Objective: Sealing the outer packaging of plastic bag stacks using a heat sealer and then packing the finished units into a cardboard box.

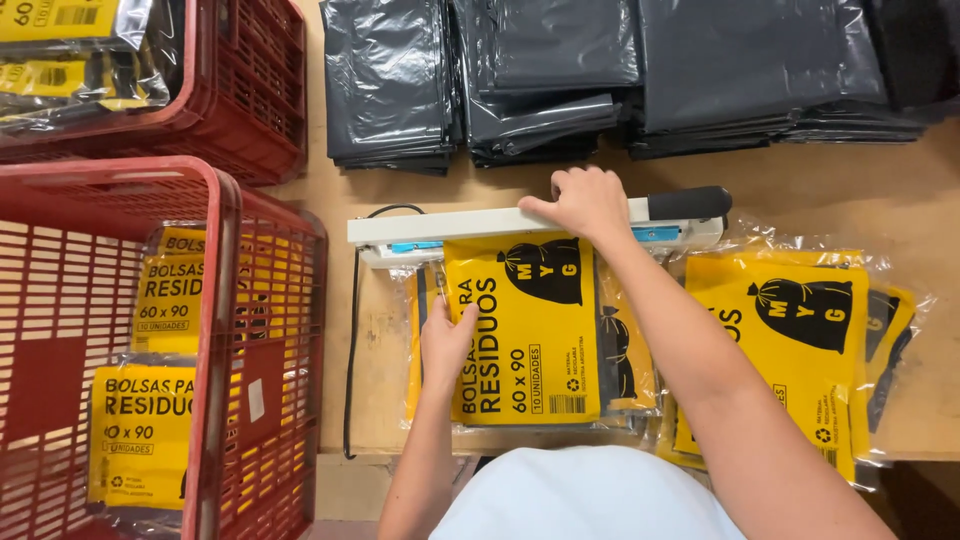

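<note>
The wooden table [330,200] carries everything within arm's reach of the person, whose light shirt shows at the bottom edge. Two red plastic crates [215,300] stand at the left, close enough to drop finished packs into; the near one holds three yellow-labelled packs, the far one at least two. Along the back edge lie four stacks of folded grey bags [390,90], with a darker pile cut off at the corner, apparently kept as stock behind the working spot. To the right, a loose heap of yellow packs [800,340] overlaps so much that I cannot count them. One white heat sealer [440,228] with a black handle lies across the middle, its cord trailing down the left side. The right hand [585,203] presses its bar down, fingers curled over the top. The yellow pack [525,330] in work lies flat with its open end under that bar, and the left hand [447,340] steadies its left edge, fingers closed together on the plastic.
</note>
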